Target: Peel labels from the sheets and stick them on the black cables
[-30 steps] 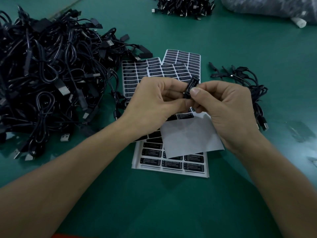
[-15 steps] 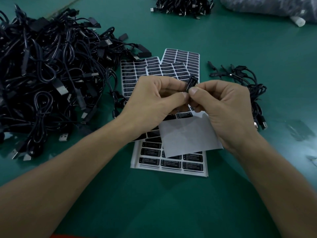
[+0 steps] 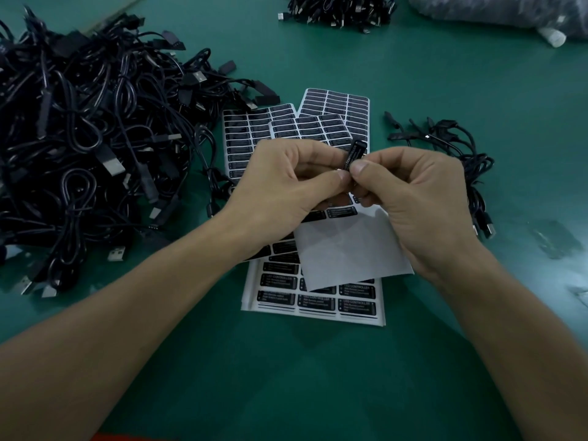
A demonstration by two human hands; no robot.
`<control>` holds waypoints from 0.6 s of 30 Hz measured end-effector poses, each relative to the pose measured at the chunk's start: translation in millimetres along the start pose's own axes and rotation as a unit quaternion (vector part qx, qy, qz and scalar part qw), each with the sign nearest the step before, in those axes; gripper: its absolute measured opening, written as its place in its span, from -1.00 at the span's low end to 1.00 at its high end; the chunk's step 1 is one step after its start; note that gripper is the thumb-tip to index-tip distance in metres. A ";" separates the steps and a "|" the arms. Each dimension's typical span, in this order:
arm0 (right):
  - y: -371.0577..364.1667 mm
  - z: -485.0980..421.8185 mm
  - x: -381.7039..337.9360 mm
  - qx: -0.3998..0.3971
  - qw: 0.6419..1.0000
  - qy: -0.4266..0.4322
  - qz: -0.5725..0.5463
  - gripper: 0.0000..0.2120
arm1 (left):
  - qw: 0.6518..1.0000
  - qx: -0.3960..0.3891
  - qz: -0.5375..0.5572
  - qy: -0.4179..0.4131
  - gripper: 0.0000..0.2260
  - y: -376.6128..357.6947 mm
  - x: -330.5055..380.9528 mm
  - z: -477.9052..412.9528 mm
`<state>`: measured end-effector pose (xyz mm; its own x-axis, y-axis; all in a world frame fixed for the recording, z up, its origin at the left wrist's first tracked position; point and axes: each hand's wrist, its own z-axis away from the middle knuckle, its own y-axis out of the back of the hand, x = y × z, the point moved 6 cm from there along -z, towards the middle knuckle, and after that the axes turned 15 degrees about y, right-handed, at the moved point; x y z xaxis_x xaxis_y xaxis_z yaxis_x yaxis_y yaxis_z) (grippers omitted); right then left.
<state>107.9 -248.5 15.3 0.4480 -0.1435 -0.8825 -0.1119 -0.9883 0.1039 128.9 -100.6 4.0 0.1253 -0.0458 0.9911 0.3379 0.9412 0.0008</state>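
Green tabletop, wide margin beyond sheets' near edge. Left of fingers, well apart: cable heap. Left hand and right hand, fingers curled, pinching labelled cable block at thumbtips, above label sheets. Right of fingers, near: small cable bundle.

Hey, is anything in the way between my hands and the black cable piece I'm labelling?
Nothing visible stands in the way. The left hand and right hand both pinch the black cable piece directly, thumbs and fingers on it, above the label sheets. The printed label shows on its face.
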 end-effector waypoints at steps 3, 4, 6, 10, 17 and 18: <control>0.0 0.1 0.2 0.000 1.000 -0.001 -0.003 -0.86 | 1.000 0.001 0.001 0.001 -0.87 -0.2 0.4 0.2; 0.1 0.0 0.5 0.001 1.000 -0.002 -0.004 -0.86 | 1.000 0.002 0.001 0.001 -0.87 -0.2 0.7 0.5; 0.5 -0.3 0.9 0.004 1.000 -0.003 -0.006 -0.86 | 1.000 0.005 -0.001 0.000 -0.87 -0.5 1.1 1.1; 0.5 0.4 1.3 0.006 1.000 0.000 -0.008 -0.84 | 1.000 0.016 -0.011 -0.001 -0.86 -0.8 0.8 1.0; 0.7 0.3 -2.6 -0.002 1.000 0.023 0.008 -0.84 | 1.000 0.015 -0.013 -0.005 -0.85 -0.6 1.7 1.3; 0.6 0.3 -2.8 -0.002 1.000 0.026 0.012 -0.84 | 1.000 0.016 -0.014 -0.005 -0.85 -0.5 1.6 1.1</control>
<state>106.3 -248.7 17.7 0.4902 -0.1694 -0.8550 -0.1191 -0.9847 0.1268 127.9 -100.7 5.8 0.1069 -0.0683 0.9919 0.3111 0.9499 0.0319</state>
